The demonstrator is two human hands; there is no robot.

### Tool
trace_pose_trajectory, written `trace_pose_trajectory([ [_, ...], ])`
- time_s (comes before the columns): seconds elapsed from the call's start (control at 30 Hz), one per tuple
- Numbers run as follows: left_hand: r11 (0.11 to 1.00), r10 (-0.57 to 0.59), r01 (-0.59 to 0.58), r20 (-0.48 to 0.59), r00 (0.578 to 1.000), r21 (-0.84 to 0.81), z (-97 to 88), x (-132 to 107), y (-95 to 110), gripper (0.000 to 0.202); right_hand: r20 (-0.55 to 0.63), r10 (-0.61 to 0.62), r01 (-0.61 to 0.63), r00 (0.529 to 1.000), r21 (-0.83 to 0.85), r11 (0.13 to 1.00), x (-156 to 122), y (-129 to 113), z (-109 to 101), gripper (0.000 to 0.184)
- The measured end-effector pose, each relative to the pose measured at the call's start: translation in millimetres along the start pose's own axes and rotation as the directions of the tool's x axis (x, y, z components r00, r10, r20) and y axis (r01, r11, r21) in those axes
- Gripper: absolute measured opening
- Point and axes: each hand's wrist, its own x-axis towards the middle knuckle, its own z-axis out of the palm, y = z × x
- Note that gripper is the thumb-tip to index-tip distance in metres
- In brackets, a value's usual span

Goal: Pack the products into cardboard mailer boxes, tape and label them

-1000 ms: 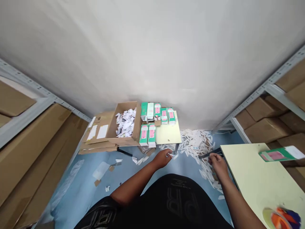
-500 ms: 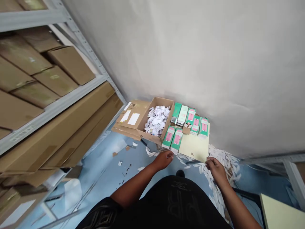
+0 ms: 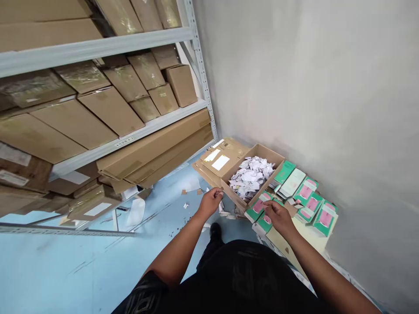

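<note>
An open cardboard box [image 3: 238,202] holds a heap of torn white paper scraps [image 3: 250,176]. My left hand [image 3: 210,203] is at its near left corner, fingers curled together; whether they hold anything is hidden. Over the green-and-pink boxes [image 3: 258,206] just right of the carton is my right hand [image 3: 278,216], its thumb and fingers drawn together. Anything between them is too small to make out. More green boxes [image 3: 307,190] stand in a row behind that hand, beside a white-topped one [image 3: 292,183]. Under them lies a pale yellow board [image 3: 310,233].
Flattened cardboard [image 3: 234,150] with white labels lies left of the carton. A metal shelf rack [image 3: 163,120] full of brown cartons fills the left side. The grey wall [image 3: 294,87] rises behind. Paper bits [image 3: 186,205] are scattered on the blue floor [image 3: 88,257].
The view has swung left, showing more of the shelf rack. My right hand has moved from the board's front corner to above the green boxes; my left hand is now by the carton's corner.
</note>
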Motion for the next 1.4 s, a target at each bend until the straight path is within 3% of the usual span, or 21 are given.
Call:
trace_pose_trajectory([
  [0.13, 0.979, -0.098, 0.098, -0.012, 0.995, 0.178, -43.1, 53.3, -27.2, 0.027, 0.031, -0.063, 0.063, 0.998, 0.017, 0.998, 33.8, -23.9, 35.8, 0.035],
  [0.33, 0.925, -0.219, 0.183, 0.073, 0.973, 0.334, -93.7, 171.1, -78.0, 0.036, -0.014, -0.028, 0.028, 1.0, 0.031, 0.999, 76.8, -48.4, 95.8, 0.038],
  [0.5, 0.911, -0.224, 0.153, 0.148, 0.963, 0.382, -98.2, 259.5, -113.7, 0.058, -0.109, 0.039, -0.037, 0.993, 0.02, 0.999, 94.1, -71.7, 136.6, 0.041],
  [0.67, 0.885, -0.312, 0.215, 0.183, 0.933, 0.413, -84.0, 310.1, -128.8, 0.07, -0.189, 0.123, -0.124, 0.974, 0.005, 0.992, 92.1, -82.5, 146.6, 0.042],
  [0.8, 0.887, -0.344, 0.25, 0.195, 0.918, 0.389, -78.4, 324.5, -128.1, 0.068, -0.268, 0.178, -0.18, 0.947, 0.018, 0.984, 89.7, -85.0, 140.9, 0.042],
  [0.93, 0.93, -0.303, 0.217, 0.284, 0.91, 0.297, -92.3, 325.1, -118.9, 0.045, -0.304, 0.191, -0.196, 0.933, 0.017, 0.981, 89.3, -87.7, 137.3, 0.04],
  [1.03, 0.964, -0.238, 0.184, 0.309, 0.921, 0.193, -113.0, 318.4, -106.3, 0.04, -0.317, 0.175, -0.182, 0.932, 0.009, 0.983, 85.4, -87.2, 134.7, 0.038],
  [1.2, 0.998, -0.035, 0.043, 0.188, 0.982, -0.039, -151.5, 296.6, -69.7, 0.043, -0.293, 0.184, -0.188, 0.938, 0.013, 0.982, 74.8, -74.4, 125.0, 0.038],
  [1.3, 0.993, 0.049, -0.03, 0.168, 0.985, -0.113, -180.9, 281.7, -39.9, 0.051, -0.301, 0.174, -0.177, 0.938, 0.019, 0.984, 72.2, -68.2, 116.7, 0.04],
  [1.4, 0.985, 0.131, -0.107, 0.178, 0.975, -0.139, -216.7, 267.0, -5.7, 0.055, -0.364, 0.125, -0.131, 0.923, 0.008, 0.991, 72.6, -79.0, 103.1, 0.04],
])
